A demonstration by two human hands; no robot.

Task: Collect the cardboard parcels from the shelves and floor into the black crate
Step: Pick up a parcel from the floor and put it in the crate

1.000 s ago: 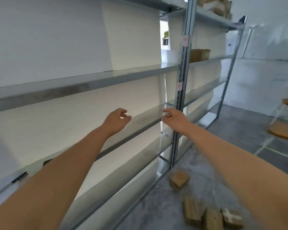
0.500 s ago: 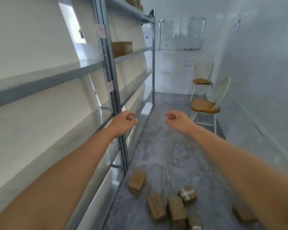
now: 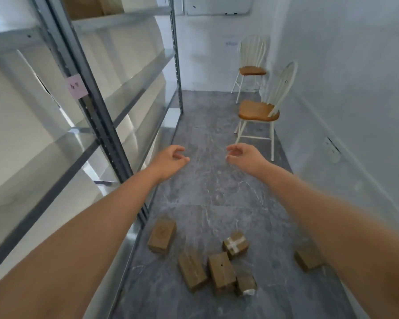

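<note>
storeroom | metal shelving [image 3: 134,74] | parcels [image 3: 162,236] on floor | bare walls

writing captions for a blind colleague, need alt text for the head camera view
Two bare arms reach forward over a grey floor, left hand and right hand empty, fingers loosely curled. Six small cardboard parcels lie scattered on the floor below, beside metal shelving on the left; two white chairs stand by the right wall.

Near chair [image 3: 258,110] and far chair [image 3: 252,70] stand before a whiteboard [image 3: 217,5].
</note>
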